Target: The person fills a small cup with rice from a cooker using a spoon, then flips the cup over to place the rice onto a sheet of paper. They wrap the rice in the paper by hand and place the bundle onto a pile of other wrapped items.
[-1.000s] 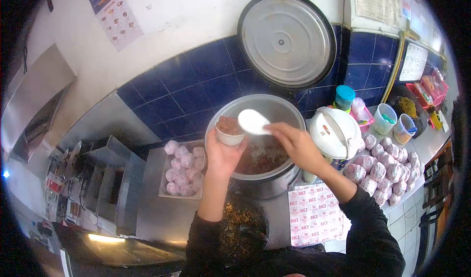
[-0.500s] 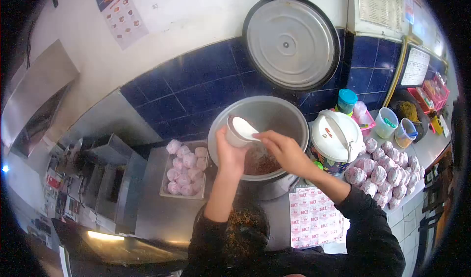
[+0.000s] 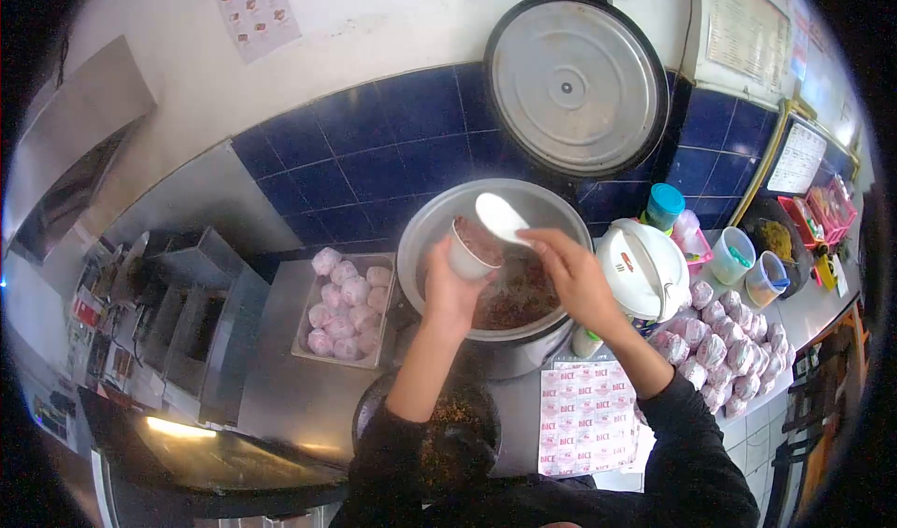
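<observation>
White paddle (image 3: pixel 500 217) pinched between closed fingers of right hand (image 3: pixel 575 274); cup (image 3: pixel 470 264) cradled in curled left hand (image 3: pixel 452 294). Both above open cooker (image 3: pixel 409 271): best worked there, I'd judge, so spills drop back.

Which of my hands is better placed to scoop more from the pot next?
Probably your right hand: it holds the white spoon above the pot, while your left hand is occupied holding the cup.

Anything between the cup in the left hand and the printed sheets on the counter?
Yes: the cooker's near rim lies between the cup and sheets; the right forearm slants past the sheets' upper right corner.
</observation>
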### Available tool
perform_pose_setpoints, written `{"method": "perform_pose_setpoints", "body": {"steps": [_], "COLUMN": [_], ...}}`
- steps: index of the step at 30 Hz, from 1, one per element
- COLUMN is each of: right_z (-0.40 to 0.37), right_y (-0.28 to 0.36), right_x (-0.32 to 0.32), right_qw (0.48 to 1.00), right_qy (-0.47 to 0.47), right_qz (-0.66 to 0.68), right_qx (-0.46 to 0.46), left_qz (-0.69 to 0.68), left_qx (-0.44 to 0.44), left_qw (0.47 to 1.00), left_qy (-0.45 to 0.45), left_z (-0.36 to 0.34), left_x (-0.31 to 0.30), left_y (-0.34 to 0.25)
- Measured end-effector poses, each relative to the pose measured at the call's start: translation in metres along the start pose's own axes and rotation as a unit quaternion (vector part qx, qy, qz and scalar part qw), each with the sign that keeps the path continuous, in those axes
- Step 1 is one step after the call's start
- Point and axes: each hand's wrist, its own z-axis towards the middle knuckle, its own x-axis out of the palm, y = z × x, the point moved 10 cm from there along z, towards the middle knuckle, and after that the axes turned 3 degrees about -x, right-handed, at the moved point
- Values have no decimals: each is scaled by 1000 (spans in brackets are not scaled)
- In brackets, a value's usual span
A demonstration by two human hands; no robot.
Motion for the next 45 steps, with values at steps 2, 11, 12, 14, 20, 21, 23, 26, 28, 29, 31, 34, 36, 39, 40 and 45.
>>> {"method": "perform_pose_setpoints", "body": {"steps": [2,11,12,14,20,21,23,26,28,29,31,34,36,39,40,45], "right_z": [7,43,43,44,43,42,37,36,39,39,25,3,-4,-7,-8,-2], "right_y": [5,8,8,-22,1,2,7,0,-14,-16,-18,-19,-37,-30,-18,-24], "right_x": [-7,0,0,-8,-10,-8,9,2,2,0,16,35,36,38,37,11], "right_qw": [1000,981,981,946,991,992,987,986,993,995,995,991,966,975,983,978], "right_qy": [1,103,103,91,47,46,113,88,78,66,99,116,138,105,108,75], "right_qz": [8,-114,-115,-311,-83,-83,-76,-135,-63,9,25,70,153,158,132,146], "right_qx": [4,-118,-118,18,-89,-86,-91,-34,-60,-80,-23,12,157,114,67,126], "left_qz": [3,61,62,62,24,27,21,-12,-26,-39,-54,-6,-46,-46,-47,-86], "left_qx": [-6,-55,-56,-58,-57,-65,-69,-64,-62,-55,-47,-32,-24,-1,-3,0], "left_qw": [1000,996,995,993,994,995,996,997,996,996,995,999,999,998,998,995], "left_qy": [-12,38,59,82,89,71,55,29,54,61,70,7,13,34,34,47], "left_z": [0,-6,-6,-7,-2,-4,-3,-9,-4,-3,-4,-7,-6,-8,-7,-16], "left_x": [-4,2,3,4,-5,-4,-5,-3,-13,-14,-8,-8,-10,-1,-1,-2], "left_y": [-1,-7,-8,-5,-5,-7,-7,-7,-3,-4,-6,-7,-6,-7,-6,-8]}}
